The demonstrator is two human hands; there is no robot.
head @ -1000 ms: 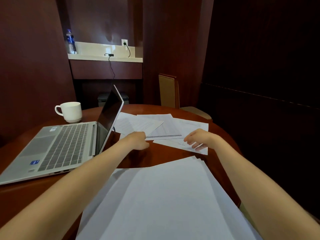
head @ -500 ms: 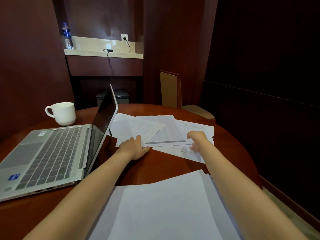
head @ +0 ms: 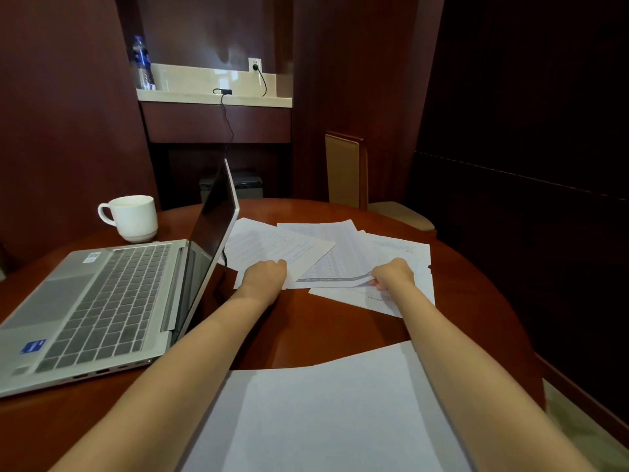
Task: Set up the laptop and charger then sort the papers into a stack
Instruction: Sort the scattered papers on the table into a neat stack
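Looking from the bottom of the frame, I see blank sheets [head: 340,413] lying fanned on the round table [head: 323,328]. The lower edge cuts them off, and both forearms pass over them. At lower left the open laptop [head: 102,301] stands on the table with one near corner out of the frame. Its screen is turned edge-on to me, so I cannot read it, and it covers part of the left sheet [head: 272,243].

In the centre three printed sheets lie overlapping. The left hand [head: 263,275] lies on the near corner of the left sheet with the fingers curled under. The back of the hand covers them, so I cannot tell if they grasp the paper. The right hand [head: 391,275] pinches the near corner of the middle sheet [head: 333,253], which is lifted and bent there above the right sheet [head: 408,253]. The print is too small to read.

Behind the laptop, at left, a white mug [head: 131,216] stands on the table, and a chair [head: 343,168] stands at the table's far edge. At upper centre the charger cable [head: 226,120] hangs from a shelf [head: 211,97] and goes down behind the screen, where its end is hidden. A plug sits in the wall outlet [head: 254,64]. A water bottle [head: 143,64] stands at the shelf's left end.
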